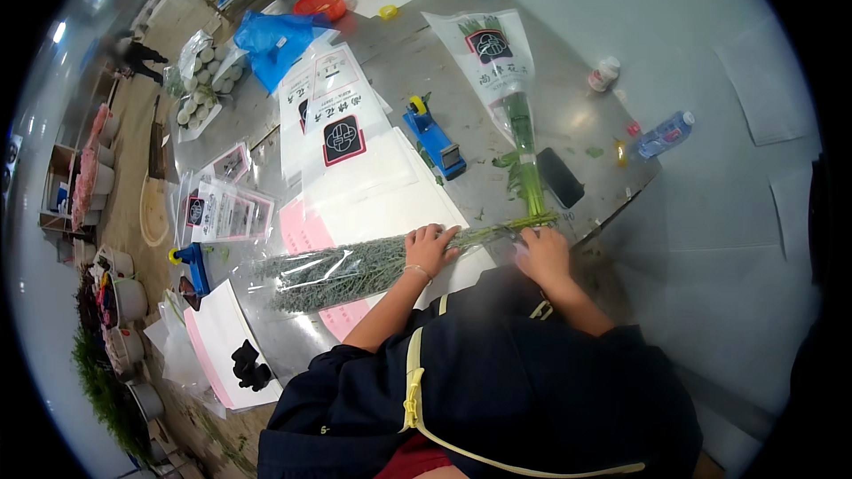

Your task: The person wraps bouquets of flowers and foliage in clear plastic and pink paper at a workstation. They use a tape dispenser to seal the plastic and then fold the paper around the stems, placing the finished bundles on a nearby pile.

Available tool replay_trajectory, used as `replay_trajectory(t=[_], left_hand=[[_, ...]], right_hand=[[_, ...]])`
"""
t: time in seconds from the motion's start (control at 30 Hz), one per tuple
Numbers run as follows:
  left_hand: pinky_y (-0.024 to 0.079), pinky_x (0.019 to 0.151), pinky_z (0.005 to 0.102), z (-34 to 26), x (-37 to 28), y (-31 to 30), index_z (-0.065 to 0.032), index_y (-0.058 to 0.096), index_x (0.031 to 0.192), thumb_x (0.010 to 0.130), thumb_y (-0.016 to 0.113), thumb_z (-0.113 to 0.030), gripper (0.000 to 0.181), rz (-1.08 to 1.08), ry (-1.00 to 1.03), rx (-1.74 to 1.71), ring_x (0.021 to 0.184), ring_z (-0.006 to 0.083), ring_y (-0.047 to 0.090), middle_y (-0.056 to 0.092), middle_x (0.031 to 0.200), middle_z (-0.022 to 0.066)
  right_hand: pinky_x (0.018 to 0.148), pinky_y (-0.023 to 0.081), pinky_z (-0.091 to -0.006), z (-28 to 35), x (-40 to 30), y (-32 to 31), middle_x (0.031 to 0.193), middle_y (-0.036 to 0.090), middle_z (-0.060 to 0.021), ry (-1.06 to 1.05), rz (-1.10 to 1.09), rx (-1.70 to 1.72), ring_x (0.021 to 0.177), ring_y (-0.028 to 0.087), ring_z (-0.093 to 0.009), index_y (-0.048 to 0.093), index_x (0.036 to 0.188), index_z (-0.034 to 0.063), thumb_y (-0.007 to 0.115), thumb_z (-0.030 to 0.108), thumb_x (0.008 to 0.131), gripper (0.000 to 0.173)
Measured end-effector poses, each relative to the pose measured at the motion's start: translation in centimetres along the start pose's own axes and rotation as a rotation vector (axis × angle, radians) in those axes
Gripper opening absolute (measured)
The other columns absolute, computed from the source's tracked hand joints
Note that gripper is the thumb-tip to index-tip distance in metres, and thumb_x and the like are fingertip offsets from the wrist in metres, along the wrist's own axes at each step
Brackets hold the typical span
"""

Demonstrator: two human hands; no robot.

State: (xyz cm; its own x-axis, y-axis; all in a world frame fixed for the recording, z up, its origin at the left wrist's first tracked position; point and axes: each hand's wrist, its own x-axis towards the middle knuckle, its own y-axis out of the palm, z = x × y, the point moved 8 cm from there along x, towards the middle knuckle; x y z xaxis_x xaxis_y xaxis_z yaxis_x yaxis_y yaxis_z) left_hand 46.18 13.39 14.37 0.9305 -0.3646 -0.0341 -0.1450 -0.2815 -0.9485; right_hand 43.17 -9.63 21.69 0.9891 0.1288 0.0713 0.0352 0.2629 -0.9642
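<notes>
A bunch of grey-green foliage stems (339, 273) in a clear plastic sleeve lies across the table before me, its bare stem ends (529, 220) pointing right. My left hand (429, 253) lies over the bunch near its middle, fingers curled onto the sleeve. At the stem end, my right hand (547, 254) grips the edge of the clear plastic, partly hiding it. Beyond the stem ends lies a second bunch with thick green stems (531, 186), inside a printed white sleeve (486, 53). A dark phone (560, 177) is just right of those stems.
Printed flower sleeves (359, 179) are stacked on the metal table (393, 60). Blue tape dispensers (436, 140) (194, 267) stand nearby. A plastic bottle (665, 135) and a small white jar (604, 73) are at right. A blue bag (276, 43), red basket (321, 5) and wrapped flowers (203, 80) lie farther back.
</notes>
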Motion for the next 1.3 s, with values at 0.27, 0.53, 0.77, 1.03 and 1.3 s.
replay_trajectory(t=[0.27, 0.53, 0.77, 1.03, 1.3], left_hand=[[0.044, 0.082, 0.0455, 1.4, 2.2, -0.2, -0.0253, 0.064, 0.108, 0.089, 0.049, -0.04, 0.028, 0.156, -0.109, 0.028, 0.097, 0.0252, 0.057, 0.059, 0.101, 0.0031], [0.047, 0.081, 0.0469, 2.8, 3.0, -1.4, -0.0106, 0.067, 0.095, 0.095, 0.034, -0.043, 0.046, 0.315, -0.265, -0.131, 0.095, 0.0334, 0.061, 0.064, 0.102, 0.0116], [0.046, 0.082, 0.0484, 1.6, 3.2, -2.8, -0.0054, 0.064, 0.096, 0.096, 0.03, -0.043, 0.051, 0.228, -0.443, -0.208, 0.094, 0.0362, 0.061, 0.064, 0.101, 0.019], [0.047, 0.075, 0.0485, 0.2, 2.8, -4.7, -0.009, 0.059, 0.102, 0.097, 0.034, -0.038, 0.039, 0.027, -0.411, -0.142, 0.09, 0.0367, 0.057, 0.059, 0.094, 0.0177], [0.045, 0.075, 0.0484, -0.8, 2.8, -7.4, -0.01, 0.058, 0.106, 0.097, 0.035, -0.036, 0.036, -0.085, -0.379, -0.183, 0.09, 0.0367, 0.055, 0.057, 0.094, 0.0176]], right_hand=[[0.083, 0.036, -0.0454, -1.7, -0.7, -1.0, 0.1, 0.051, -0.0146, 0.143, 0.045, -0.078, 0.1, 0.048, -0.033, 0.053, 0.107, 0.0089, 0.07, 0.022, 0.064, 0.049], [0.078, 0.035, -0.043, 1.0, 2.9, -2.4, 0.098, 0.048, -0.0128, 0.066, -0.094, -0.12, 0.096, 0.048, -0.031, 0.053, 0.109, 0.0112, 0.069, 0.025, 0.063, 0.051], [0.075, 0.035, -0.0428, 2.2, 5.4, -3.8, 0.099, 0.048, -0.012, 0.091, -0.216, -0.179, 0.096, 0.047, -0.029, 0.051, 0.116, 0.0121, 0.07, 0.03, 0.064, 0.059], [0.079, 0.037, -0.0466, 3.0, 5.8, -2.5, 0.102, 0.046, -0.0139, 0.139, -0.176, -0.039, 0.098, 0.047, -0.033, 0.046, 0.128, 0.01, 0.069, 0.036, 0.069, 0.069], [0.079, 0.039, -0.0455, 4.1, 7.0, -3.8, 0.101, 0.044, -0.0146, 0.116, -0.223, 0.093, 0.096, 0.047, -0.033, 0.043, 0.13, 0.0106, 0.069, 0.037, 0.07, 0.07]])
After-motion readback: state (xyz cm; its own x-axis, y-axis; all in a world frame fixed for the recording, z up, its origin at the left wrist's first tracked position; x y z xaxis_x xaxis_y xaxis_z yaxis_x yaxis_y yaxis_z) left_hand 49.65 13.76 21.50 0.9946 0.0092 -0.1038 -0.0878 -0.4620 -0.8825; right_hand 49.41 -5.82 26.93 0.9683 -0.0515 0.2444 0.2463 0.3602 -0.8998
